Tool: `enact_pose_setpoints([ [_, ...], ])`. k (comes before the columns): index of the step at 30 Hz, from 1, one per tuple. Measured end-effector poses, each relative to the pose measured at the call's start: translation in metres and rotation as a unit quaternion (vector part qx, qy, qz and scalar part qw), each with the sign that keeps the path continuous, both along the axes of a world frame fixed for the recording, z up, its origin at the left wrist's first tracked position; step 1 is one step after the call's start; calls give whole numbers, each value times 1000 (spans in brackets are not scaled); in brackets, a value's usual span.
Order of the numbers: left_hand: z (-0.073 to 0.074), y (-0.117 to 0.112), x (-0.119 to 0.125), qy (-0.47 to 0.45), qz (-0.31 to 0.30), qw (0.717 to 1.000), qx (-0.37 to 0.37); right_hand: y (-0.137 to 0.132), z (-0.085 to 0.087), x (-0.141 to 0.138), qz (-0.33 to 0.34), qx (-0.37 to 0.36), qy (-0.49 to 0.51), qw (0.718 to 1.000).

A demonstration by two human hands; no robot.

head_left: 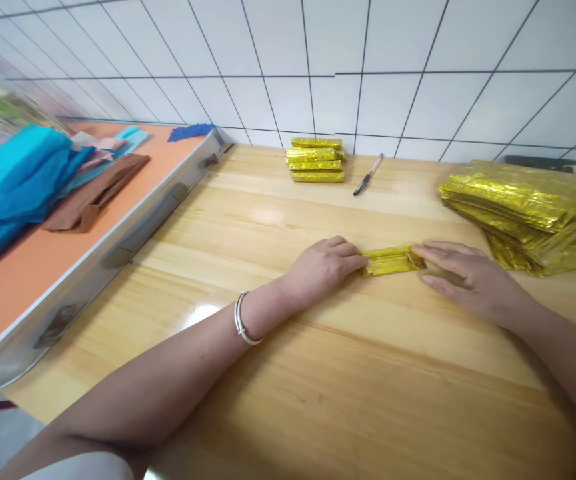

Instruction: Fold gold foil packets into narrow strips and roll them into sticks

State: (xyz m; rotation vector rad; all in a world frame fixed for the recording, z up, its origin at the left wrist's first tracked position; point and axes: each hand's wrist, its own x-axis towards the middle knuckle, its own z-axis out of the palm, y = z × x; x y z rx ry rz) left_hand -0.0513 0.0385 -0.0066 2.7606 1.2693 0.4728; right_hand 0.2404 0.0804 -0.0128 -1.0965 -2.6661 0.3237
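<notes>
A narrow folded strip of gold foil paper lies on the wooden table. My left hand has its fingers curled and pressed on the strip's left end. My right hand lies with fingers stretched out, the fingertips pressing on the strip's right end. A silver bangle is on my left wrist.
A small pile of folded gold strips sits by the tiled wall, a pen beside it. A stack of flat gold foil sheets lies at the right. At the left stands an orange-topped bench with blue and brown cloth.
</notes>
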Motion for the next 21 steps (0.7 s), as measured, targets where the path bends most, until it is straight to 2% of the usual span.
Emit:
enact_pose_setpoints([
  [4,2,-18,5,17,38,999,1,1,-1,1,-10,-5,17,1000],
  [8,4,-27,16,42,90,995,25,1,-3,0,-14,-13,44,999],
  [13,-2,-29,22,78,89,990,76,3,-4,-1,-21,-33,86,996],
  [21,-10,-25,20,41,137,985,95,-2,-3,-5,-20,-12,95,995],
])
